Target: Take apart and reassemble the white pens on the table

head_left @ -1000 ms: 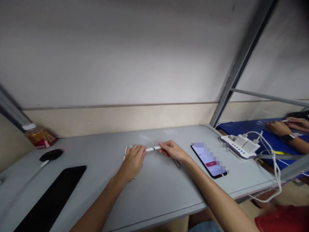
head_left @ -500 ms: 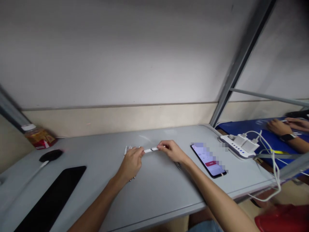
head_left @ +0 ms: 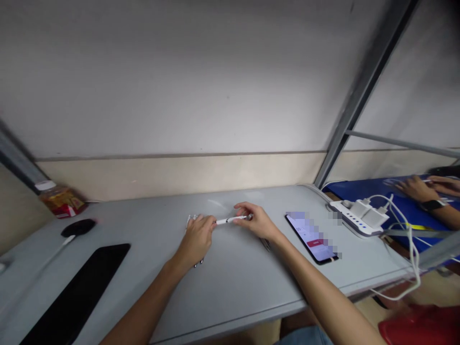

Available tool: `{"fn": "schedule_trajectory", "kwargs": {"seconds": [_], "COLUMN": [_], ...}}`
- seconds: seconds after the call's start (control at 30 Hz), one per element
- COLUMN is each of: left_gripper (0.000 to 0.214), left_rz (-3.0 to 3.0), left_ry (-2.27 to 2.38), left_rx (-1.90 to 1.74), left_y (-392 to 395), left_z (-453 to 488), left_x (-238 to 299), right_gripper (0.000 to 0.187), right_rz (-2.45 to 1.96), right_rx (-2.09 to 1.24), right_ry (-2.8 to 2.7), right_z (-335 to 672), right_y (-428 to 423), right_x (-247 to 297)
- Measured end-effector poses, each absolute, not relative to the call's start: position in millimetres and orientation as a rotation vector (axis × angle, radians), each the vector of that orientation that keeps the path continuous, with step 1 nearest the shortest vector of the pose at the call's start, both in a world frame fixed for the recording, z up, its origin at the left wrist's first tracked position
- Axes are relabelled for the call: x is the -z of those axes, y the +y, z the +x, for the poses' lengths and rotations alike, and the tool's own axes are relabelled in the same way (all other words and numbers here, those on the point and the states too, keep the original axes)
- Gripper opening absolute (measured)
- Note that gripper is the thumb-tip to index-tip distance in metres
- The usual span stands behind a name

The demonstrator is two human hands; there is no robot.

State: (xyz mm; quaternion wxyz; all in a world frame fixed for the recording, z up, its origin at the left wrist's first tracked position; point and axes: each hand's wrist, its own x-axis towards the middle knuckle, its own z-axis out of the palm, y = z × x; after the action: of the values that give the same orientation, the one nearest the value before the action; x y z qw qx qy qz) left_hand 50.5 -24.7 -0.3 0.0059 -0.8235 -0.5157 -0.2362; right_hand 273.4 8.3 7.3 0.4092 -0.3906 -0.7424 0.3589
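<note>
A slim white pen (head_left: 224, 221) with a dark band lies level between my two hands, just above the desk. My left hand (head_left: 198, 235) is closed on its left end, knuckles up. At its right end is my right hand (head_left: 257, 220), the thumb along the pen and the index finger lifted off it; the grip looks loose. Small clear or white pieces (head_left: 191, 219) show beyond my left hand. Little metallic tips (head_left: 199, 262) peek out below it. Beside my right wrist are thin dark pieces (head_left: 265, 243), mostly covered.
On the grey desk (head_left: 223, 297), a lit phone (head_left: 311, 238) and a power strip (head_left: 355, 218) with cables stand right. A black slab (head_left: 77, 292), a black disc (head_left: 78, 227) on a white cable and a tipped bottle (head_left: 63, 199) lie left. Another person's hands (head_left: 419, 188) work at a blue table.
My right hand's fingers have loosened from a pinch, the index finger rising away from the thumb. More of the pen shows near that hand. My left hand keeps its hold.
</note>
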Motion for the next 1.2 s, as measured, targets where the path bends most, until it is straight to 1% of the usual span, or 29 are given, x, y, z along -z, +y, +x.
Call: {"fn": "schedule_trajectory", "kwargs": {"seconds": [0.03,0.1,0.13,0.2,0.27,0.4,0.47,0.53,0.6,0.67,0.7,0.77,0.8,0.93,1.03,1.2], "left_gripper": [0.024,0.024,0.023,0.023,0.024,0.026,0.027,0.027,0.027,0.027,0.028,0.027,0.027,0.027,0.028,0.034], "left_rz": [-2.579,-2.582,-2.583,-2.588,-2.591,-2.595,-2.586,-2.577,-2.575,-2.582,-2.583,-2.578,-2.574,-2.588,-2.610,-2.613], "left_ry": [-1.615,-1.609,-1.606,-1.611,-1.630,-1.656,-1.669,-1.678,-1.677,-1.672,-1.671,-1.670,-1.668,-1.656,-1.658,-1.680], "left_rx": [0.738,0.744,0.752,0.769,0.783,0.776,0.767,0.775,0.793,0.790,0.779,0.753,0.744,0.739,0.767,0.776], "left_y": [-25,-25,-25,-25,-25,-25,-26,-26,-27,-27,-27,-28,-28,-29,-30,-26], "left_z": [51,51,51,51,51,52,52,53,53,54,55,56,56,57,56,49], "left_x": [0,1,1,2,3,3,3,2,2,2,2,2,2,0,-2,0], "right_gripper": [0.027,0.031,0.028,0.016,0.024,0.022,0.014,0.022,0.020,0.024,0.023,0.011,0.009,0.018,0.021,0.023], "right_rz": [-1.028,-1.072,-1.055,-0.987,-0.977,-1.070,-1.014,-0.971,-1.002,-1.045,-1.050,-1.030,-1.010,-0.945,-0.938,-1.091], "right_rx": [-0.927,-0.942,-0.921,-0.853,-0.837,-0.883,-0.828,-0.807,-0.831,-0.812,-0.777,-0.688,-0.643,-0.443,-0.348,-0.275], "right_ry": [-1.893,-1.955,-1.972,-1.944,-1.903,-2.002,-2.010,-1.980,-2.009,-2.068,-2.090,-2.098,-2.096,-2.103,-2.112,-2.147], "right_z": [274,274,274,274,275,275,275,275,274,273,273,273,273,275,277,284], "right_y": [8,8,8,8,7,7,6,5,5,4,4,3,3,6,9,12], "right_x": [-7,-7,-7,-8,-9,-9,-9,-10,-11,-12,-12,-12,-11,-8,-6,-5]}}
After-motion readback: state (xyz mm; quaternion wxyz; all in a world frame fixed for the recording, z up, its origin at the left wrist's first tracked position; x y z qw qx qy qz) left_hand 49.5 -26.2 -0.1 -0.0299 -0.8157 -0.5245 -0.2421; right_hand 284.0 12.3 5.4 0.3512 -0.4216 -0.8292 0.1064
